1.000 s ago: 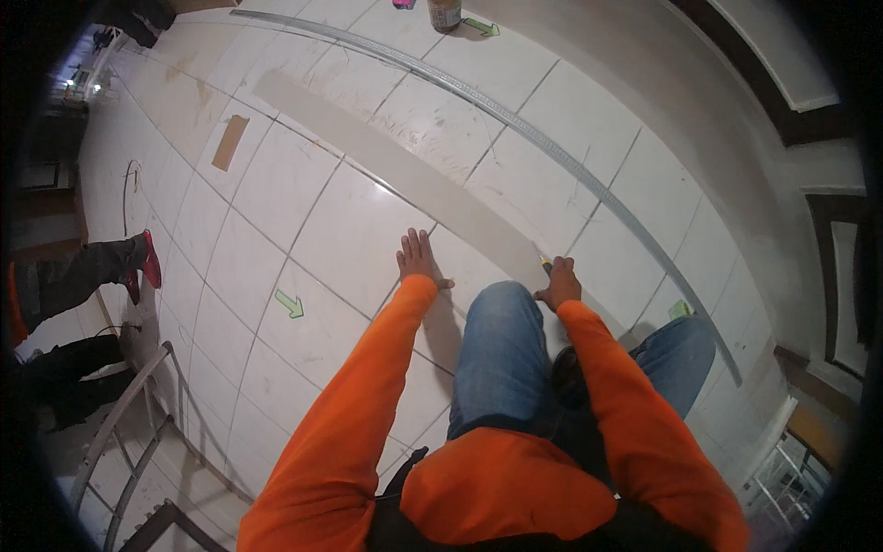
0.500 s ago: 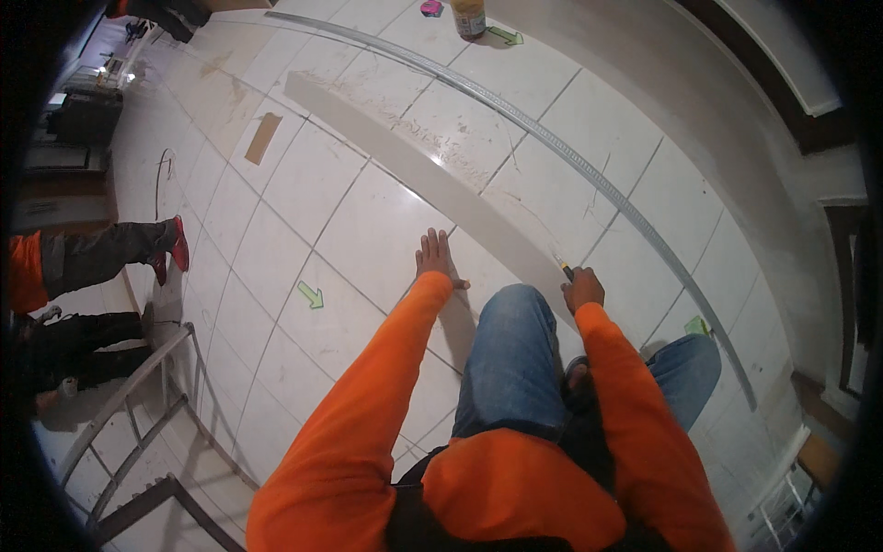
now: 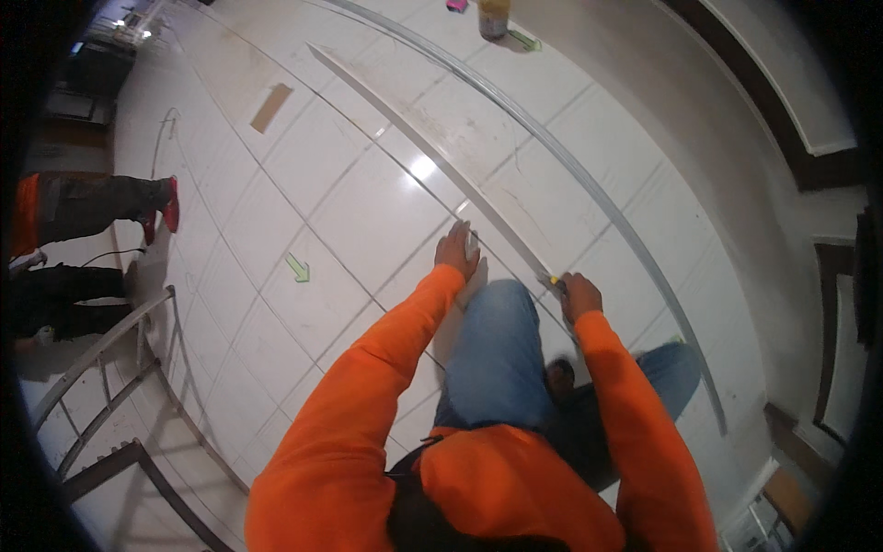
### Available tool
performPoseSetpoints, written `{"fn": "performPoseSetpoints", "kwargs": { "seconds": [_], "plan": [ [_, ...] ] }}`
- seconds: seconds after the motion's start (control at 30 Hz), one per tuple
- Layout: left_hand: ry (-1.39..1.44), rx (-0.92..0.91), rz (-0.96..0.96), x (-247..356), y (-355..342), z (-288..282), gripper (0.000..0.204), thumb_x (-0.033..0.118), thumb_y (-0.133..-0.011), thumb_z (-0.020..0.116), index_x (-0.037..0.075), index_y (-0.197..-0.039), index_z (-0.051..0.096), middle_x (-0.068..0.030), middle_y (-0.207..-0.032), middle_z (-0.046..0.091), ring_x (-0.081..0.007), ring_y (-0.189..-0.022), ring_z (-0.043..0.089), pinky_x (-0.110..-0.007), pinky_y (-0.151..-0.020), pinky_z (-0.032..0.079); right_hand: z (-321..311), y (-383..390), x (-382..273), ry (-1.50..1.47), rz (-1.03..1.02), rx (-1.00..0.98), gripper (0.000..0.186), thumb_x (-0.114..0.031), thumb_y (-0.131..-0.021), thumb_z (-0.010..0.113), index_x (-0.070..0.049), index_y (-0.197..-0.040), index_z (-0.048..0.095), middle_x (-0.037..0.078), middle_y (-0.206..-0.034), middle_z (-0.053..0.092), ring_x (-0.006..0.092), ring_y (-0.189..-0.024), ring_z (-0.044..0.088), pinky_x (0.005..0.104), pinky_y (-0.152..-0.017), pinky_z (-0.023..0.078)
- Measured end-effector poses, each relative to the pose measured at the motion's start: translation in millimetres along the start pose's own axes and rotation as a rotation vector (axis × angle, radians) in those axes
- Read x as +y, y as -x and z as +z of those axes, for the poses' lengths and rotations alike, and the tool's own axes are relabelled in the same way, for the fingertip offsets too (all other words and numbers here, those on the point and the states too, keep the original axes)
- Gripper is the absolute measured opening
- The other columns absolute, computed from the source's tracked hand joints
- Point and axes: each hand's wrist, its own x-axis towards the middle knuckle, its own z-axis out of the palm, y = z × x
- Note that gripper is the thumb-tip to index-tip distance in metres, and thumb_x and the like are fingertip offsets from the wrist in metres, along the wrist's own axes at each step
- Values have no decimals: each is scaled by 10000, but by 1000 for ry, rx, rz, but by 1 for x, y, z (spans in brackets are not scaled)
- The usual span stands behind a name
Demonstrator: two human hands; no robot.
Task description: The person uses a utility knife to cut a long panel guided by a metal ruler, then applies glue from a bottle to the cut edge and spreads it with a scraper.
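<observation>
A long, narrow pale strip (image 3: pixel 405 126) lies diagonally over the white floor tiles, its near end by my right hand (image 3: pixel 581 296). That hand is closed around a utility knife (image 3: pixel 557 282) with a yellow part; the blade end points at the strip. My left hand (image 3: pixel 455 250) is on the floor just left of the strip, fingers stretched out and slightly blurred. A pale patch shows beside its fingers; I cannot tell what it is. My knee (image 3: pixel 501 322) is between my forearms.
A long curved-looking metal channel (image 3: pixel 543 138) runs beyond the strip, along the wall side. A jar (image 3: pixel 494 18) stands at the far end. A brown cardboard piece (image 3: pixel 271 108) and a green arrow marker (image 3: pixel 297 268) lie leftward. Another person's legs (image 3: pixel 101 204) and a metal frame (image 3: pixel 106 368) are at left.
The strip now looks much narrower, as if turned toward its edge. My left hand has moved right and forward, closer to it. My right hand and the knife have shifted slightly left.
</observation>
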Motion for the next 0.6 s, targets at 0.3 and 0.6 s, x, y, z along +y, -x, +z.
{"fn": "performPoseSetpoints", "kwargs": {
  "seconds": [0.3,0.6],
  "plan": [
    [-229,-174,742,73,-4,4,583,115,-851,567,174,-1401,380,-90,-1480,345,-262,-1395,278,-482,-1167,156,-1,7,5,2,-51,-43,188,-98,-804,592,-72,-988,567,151,-963,588,336,-924,612,436,-793,515],
    [-374,-331,0,-10,-125,-56,633,216,-894,497,281,-1477,260,-78,-1575,122,-335,-1423,186,-500,-1141,200,-1,21,36,80,82,-92,177,-94,-811,573,-98,-987,587,116,-969,617,313,-935,622,430,-801,515]
  ]
}}
